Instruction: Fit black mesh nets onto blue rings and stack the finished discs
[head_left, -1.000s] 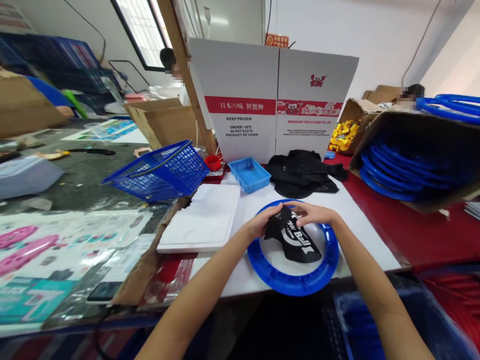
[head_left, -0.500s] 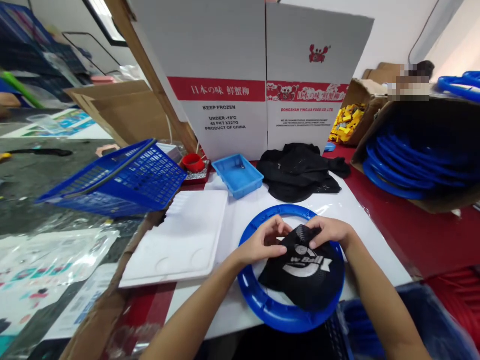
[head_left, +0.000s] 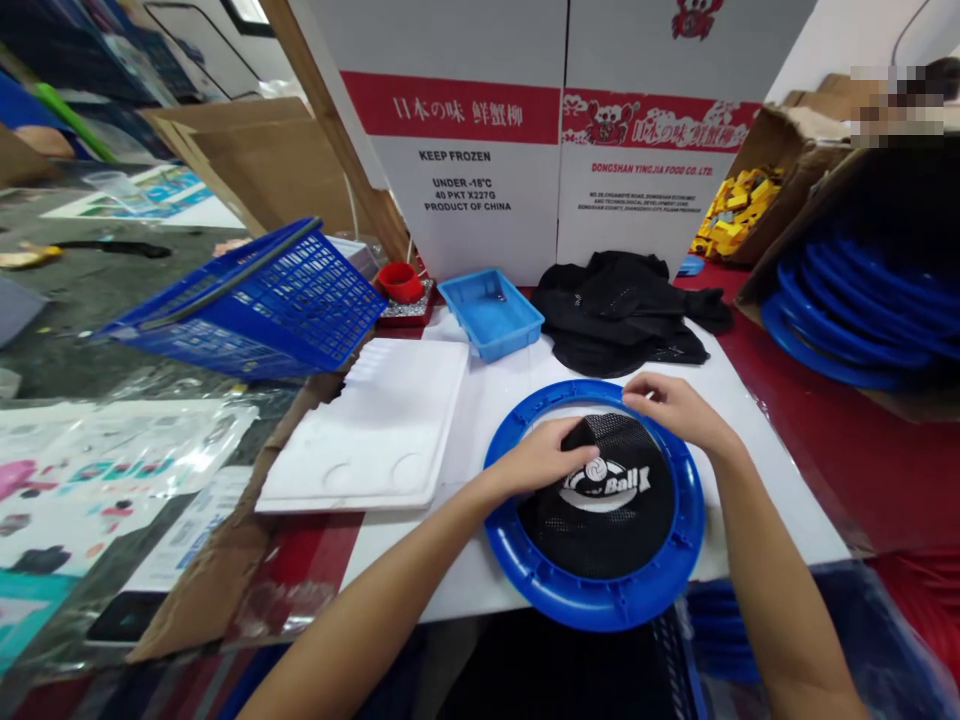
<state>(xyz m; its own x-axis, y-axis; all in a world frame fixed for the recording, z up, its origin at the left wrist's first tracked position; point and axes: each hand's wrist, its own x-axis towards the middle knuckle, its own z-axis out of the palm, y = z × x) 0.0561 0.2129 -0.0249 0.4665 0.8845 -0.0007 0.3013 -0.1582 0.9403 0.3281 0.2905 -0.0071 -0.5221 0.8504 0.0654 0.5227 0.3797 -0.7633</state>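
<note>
A blue plastic ring point(head_left: 596, 603) lies on the white board in front of me. Inside it, a round black mesh cloth point(head_left: 604, 535) with white "Ball" lettering is spread mostly flat. My left hand point(head_left: 551, 455) grips the cloth's left edge, thumb on top and fingers partly hidden beneath. At the ring's upper right rim, my right hand point(head_left: 671, 405) has thumb and fingers pinched together; whether anything small is between them I cannot make out. More black mesh cloths point(head_left: 619, 310) are heaped beyond the ring.
A light-blue tray point(head_left: 491, 313) with a small item stands behind the ring, next to a red cup point(head_left: 401, 283). White foam point(head_left: 375, 430) and a blue basket point(head_left: 277, 300) are on the left. At right, a carton holds stacked blue rings point(head_left: 847, 310); another holds yellow pieces point(head_left: 739, 210).
The cloth, bunched up before, now lies flatter within the ring. My right hand has left the cloth and moved up to the ring's upper right rim. The view has tilted down.
</note>
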